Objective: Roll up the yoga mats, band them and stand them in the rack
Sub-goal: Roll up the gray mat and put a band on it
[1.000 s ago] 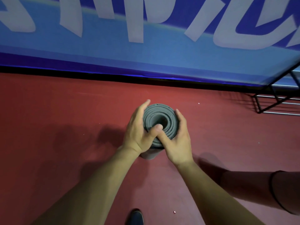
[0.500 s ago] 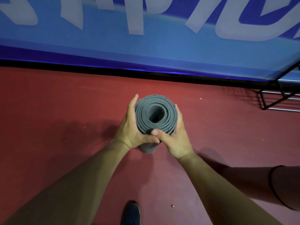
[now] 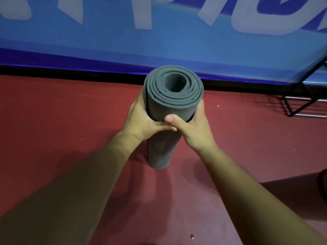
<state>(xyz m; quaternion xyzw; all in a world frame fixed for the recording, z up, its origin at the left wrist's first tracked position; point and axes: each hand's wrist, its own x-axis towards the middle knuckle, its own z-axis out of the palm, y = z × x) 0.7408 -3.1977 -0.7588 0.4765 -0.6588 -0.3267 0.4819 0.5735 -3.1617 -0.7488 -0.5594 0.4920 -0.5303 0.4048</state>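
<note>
A grey yoga mat (image 3: 174, 93) is rolled into a tight cylinder and stands upright over the red floor, its spiral top end facing me. My left hand (image 3: 139, 121) grips its left side just under the top. On the other side, my right hand (image 3: 192, 128) wraps round it, the thumb lying across the front and over my left thumb. The fingers of both hands are hidden behind the roll. The lower end (image 3: 159, 161) shows below my wrists; I cannot tell whether it touches the floor. No band shows on the mat.
A black metal rack (image 3: 304, 101) with silver bars stands at the right edge against a blue banner wall (image 3: 159, 41) with pale lettering. Red floor (image 3: 62, 121) spreads all round. A dark red shape (image 3: 300, 195) lies low at the right.
The rolled mat has come up towards me and looks much larger. Both hands slid from its top rim to a grip just below, and my thumbs left the top face.
</note>
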